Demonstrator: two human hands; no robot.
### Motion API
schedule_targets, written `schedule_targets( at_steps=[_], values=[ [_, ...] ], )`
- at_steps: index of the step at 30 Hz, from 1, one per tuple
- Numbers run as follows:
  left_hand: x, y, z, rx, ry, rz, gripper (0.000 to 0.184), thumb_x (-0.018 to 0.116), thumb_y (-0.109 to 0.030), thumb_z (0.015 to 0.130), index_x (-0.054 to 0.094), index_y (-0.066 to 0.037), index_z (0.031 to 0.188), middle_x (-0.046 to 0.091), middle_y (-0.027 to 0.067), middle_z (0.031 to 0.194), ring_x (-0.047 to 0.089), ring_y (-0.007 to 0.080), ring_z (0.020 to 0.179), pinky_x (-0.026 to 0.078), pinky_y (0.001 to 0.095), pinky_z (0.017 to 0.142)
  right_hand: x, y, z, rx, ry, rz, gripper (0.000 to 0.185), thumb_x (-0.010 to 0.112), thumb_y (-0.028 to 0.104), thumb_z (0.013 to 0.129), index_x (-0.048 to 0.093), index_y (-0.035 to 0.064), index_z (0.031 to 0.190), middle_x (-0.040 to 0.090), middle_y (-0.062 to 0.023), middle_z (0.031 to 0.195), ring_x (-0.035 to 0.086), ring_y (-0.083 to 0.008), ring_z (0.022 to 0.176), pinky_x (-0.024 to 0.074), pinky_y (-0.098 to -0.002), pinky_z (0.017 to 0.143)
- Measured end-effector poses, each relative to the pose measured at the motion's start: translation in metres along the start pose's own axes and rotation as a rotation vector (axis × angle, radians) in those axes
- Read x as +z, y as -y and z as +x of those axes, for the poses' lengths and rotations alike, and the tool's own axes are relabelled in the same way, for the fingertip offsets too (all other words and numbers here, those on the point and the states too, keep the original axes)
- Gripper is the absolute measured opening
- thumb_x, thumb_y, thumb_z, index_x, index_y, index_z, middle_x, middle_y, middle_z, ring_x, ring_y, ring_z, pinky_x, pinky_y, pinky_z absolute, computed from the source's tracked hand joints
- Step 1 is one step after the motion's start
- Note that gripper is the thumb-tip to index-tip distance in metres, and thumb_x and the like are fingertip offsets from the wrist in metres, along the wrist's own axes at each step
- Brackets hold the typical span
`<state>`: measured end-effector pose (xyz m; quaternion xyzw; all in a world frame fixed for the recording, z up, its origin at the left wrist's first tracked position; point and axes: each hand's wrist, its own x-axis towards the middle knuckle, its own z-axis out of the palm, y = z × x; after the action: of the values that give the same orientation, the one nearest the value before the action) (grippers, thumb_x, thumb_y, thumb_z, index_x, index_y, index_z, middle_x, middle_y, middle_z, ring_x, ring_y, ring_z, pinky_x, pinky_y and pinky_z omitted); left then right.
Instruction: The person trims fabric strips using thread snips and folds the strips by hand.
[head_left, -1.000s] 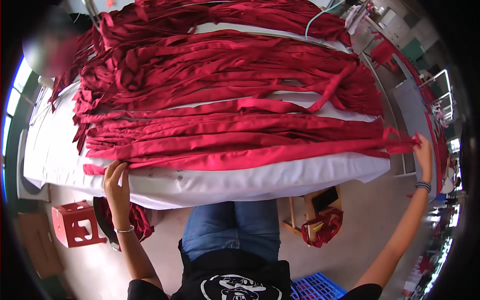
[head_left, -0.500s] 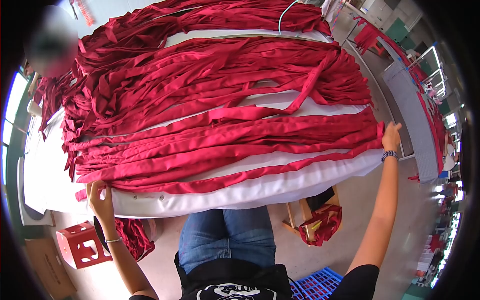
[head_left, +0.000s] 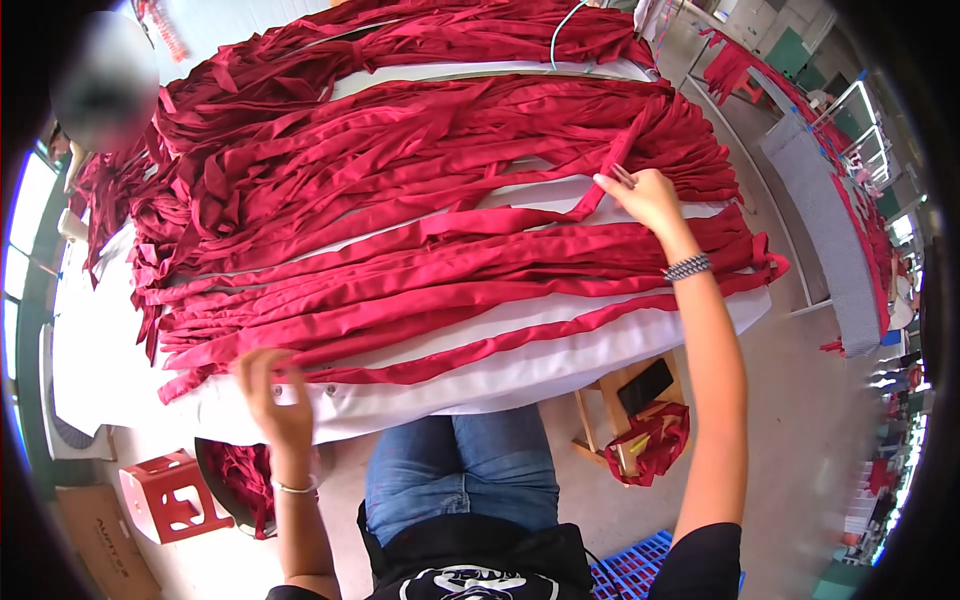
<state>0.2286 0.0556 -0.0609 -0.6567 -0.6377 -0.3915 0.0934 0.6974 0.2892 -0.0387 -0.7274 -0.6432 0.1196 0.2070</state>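
Note:
Long red fabric strips [head_left: 400, 210] lie side by side across a white-covered table [head_left: 390, 403]. One separate strip [head_left: 520, 341] runs along the near edge, apart from the others over its middle. My left hand [head_left: 275, 395], slightly blurred, is over the near left edge beside this strip, fingers apart and nothing in them. My right hand [head_left: 645, 197] is at the right part of the pile, fingers and thumb at a slanting strip; whether they grip it cannot be made out.
Below the table are a red stool [head_left: 172, 497], a container of red cloth [head_left: 240, 475], a wooden stool [head_left: 600, 415] with a phone and red cloth, and a blue crate [head_left: 635, 570]. A grey-topped table [head_left: 825, 225] stands at right.
My right hand has let go of the near strip's right end and moved left and away from me over the pile. My left hand has come off the strip's left end and shifted right.

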Motion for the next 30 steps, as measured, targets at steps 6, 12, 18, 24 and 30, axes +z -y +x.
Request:
schedule_targets(
  at_steps=[6, 12, 18, 24, 30],
  values=[
    [0.018, -0.074, 0.006, 0.216, 0.309, -0.450, 0.025, 0.065, 0.010, 0.069, 0.063, -0.003, 0.091, 0.056, 0.0127, 0.095, 0.056, 0.0308, 0.089, 0.047, 0.0376, 0.078, -0.006, 0.044, -0.031, 0.128, 0.018, 0.989, 0.024, 0.075, 0.015, 0.082, 0.055, 0.0091, 0.070, 0.037, 0.0099, 0.051, 0.029, -0.0007, 0.039, 0.0188, -0.0210, 0.038],
    [0.037, -0.108, 0.051, 0.197, 0.200, -0.603, 0.033, 0.063, 0.007, 0.076, 0.060, -0.001, 0.109, 0.057, 0.0169, 0.107, 0.057, 0.0346, 0.100, 0.046, 0.0408, 0.088, -0.066, 0.063, -0.104, 0.052, 0.097, 1.368, 0.015, 0.063, 0.009, 0.090, 0.062, -0.0026, 0.099, 0.065, -0.0014, 0.081, 0.025, 0.0001, 0.037, 0.0200, -0.0187, 0.035],
    [0.058, -0.127, 0.094, 0.443, 0.171, -0.344, 0.044, 0.065, 0.005, 0.075, 0.061, -0.005, 0.118, 0.060, 0.0133, 0.105, 0.061, 0.0312, 0.098, 0.041, 0.0389, 0.101, -0.087, 0.068, -0.194, -0.045, 0.019, 1.581, 0.036, 0.047, 0.007, 0.096, 0.052, -0.0069, 0.129, 0.068, -0.0077, 0.113, 0.023, 0.0003, 0.037, 0.0199, -0.0176, 0.033],
    [0.016, -0.109, 0.063, 0.529, 0.426, -0.511, 0.040, 0.070, -0.001, 0.068, 0.069, -0.006, 0.108, 0.054, 0.0080, 0.082, 0.056, 0.0238, 0.075, 0.048, 0.0355, 0.068, -0.073, 0.038, -0.248, 0.082, -0.240, 1.492, 0.028, 0.052, 0.009, 0.095, 0.060, -0.0046, 0.118, 0.040, 0.0061, 0.053, 0.019, -0.0012, 0.036, 0.0163, -0.0195, 0.033],
    [-0.022, -0.096, 0.030, 0.493, 0.482, -0.381, 0.039, 0.072, -0.007, 0.071, 0.071, -0.008, 0.109, 0.051, 0.0050, 0.082, 0.050, 0.0204, 0.068, 0.044, 0.0332, 0.063, -0.030, 0.038, -0.261, 0.304, -0.237, 1.530, 0.013, 0.064, 0.006, 0.090, 0.063, -0.0028, 0.099, 0.035, 0.0076, 0.054, 0.023, -0.0009, 0.039, 0.0185, -0.0191, 0.036]
  ],
)
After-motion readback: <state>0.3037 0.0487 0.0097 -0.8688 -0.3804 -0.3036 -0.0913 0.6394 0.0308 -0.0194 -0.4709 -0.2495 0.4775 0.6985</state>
